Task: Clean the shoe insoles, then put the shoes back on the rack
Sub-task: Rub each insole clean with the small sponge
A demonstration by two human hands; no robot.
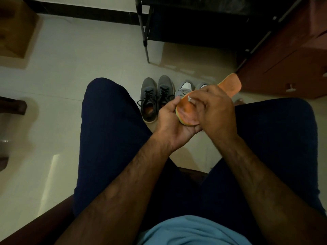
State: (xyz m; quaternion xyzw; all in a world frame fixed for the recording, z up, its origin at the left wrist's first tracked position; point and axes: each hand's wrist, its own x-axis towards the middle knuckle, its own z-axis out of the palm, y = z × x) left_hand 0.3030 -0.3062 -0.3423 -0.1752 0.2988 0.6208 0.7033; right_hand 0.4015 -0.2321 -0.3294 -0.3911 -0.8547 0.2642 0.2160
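Note:
An orange insole [230,84] is held above my knees, its toe end pointing up and right. My left hand [169,121] grips the heel end from below, thumb curled over its edge. My right hand [214,108] lies on top of the insole's middle with curled fingers pinching a small white piece against it; what that piece is I cannot tell. On the floor beyond stand a dark grey pair of shoes [155,96] and a lighter grey pair [185,88], partly hidden behind my hands. The black shoe rack [146,32] stands further back.
A brown wooden cabinet [292,64] with a knob sits at the right, close to the insole's tip. A cardboard box [16,30] rests at the far left. My legs in dark trousers flank the shoes; pale tiled floor [70,76] spreads to the left.

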